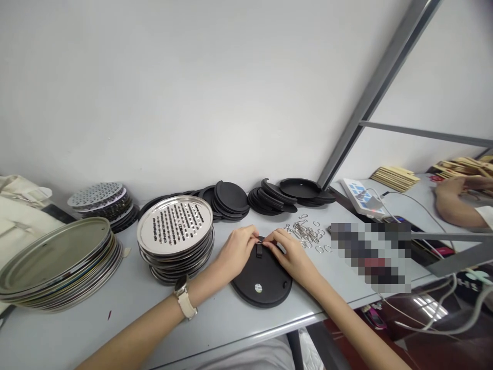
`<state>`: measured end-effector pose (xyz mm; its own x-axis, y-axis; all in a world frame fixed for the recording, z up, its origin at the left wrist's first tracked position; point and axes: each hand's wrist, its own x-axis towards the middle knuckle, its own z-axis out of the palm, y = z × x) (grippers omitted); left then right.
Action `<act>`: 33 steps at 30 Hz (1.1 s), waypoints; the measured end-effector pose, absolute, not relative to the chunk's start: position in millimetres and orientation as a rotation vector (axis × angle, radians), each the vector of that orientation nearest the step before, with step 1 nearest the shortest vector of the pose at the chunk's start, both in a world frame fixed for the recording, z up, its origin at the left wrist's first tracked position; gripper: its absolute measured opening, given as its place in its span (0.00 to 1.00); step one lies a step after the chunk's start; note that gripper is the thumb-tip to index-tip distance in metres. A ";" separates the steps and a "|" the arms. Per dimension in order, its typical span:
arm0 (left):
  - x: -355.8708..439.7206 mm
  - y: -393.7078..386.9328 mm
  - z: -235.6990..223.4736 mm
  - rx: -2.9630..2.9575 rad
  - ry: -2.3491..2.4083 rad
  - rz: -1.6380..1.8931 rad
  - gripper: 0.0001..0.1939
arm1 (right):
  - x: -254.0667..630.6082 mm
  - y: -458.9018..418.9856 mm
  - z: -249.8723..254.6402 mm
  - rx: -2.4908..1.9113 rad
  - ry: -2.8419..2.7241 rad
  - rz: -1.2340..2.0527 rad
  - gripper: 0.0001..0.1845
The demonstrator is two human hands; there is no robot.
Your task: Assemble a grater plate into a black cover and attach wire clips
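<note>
A black round disc (pixel 265 285) lies at the table's front edge, with a round pale sticker and a short black strap (pixel 259 252) near its far rim. At that strap, my left hand (pixel 239 249) pinches a thin metal ring (pixel 259 242) from the left. My right hand (pixel 287 252) closes on the same spot from the right, fingertips almost meeting the left ones. The fingers partly cover the ring. Loose metal rings and clasps (pixel 306 234) lie in a heap just beyond my right hand.
Left of my hands stand a stack of metal grater plates (pixel 175 226) and a stack of oval trays (pixel 57 257). Black round dishes (pixel 231 198) line the wall. To the right are a power strip (pixel 362 198), a grey metal frame (pixel 370 97) and another person's arm (pixel 452 203).
</note>
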<state>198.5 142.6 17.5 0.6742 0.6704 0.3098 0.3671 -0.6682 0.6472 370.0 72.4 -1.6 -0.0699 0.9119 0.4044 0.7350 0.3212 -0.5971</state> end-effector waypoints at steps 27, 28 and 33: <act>189.6 141.6 9.1 2.406 0.638 0.773 0.14 | 404.6 156.4 47.9 -1.558 -2.073 1.484 0.24; 189.6 141.3 9.4 2.408 0.642 0.771 0.14 | 404.0 156.8 47.9 -1.570 -2.071 1.500 0.23; 190.2 140.3 11.2 2.430 0.653 0.756 0.14 | 402.5 158.5 44.7 -1.674 -2.014 1.508 0.24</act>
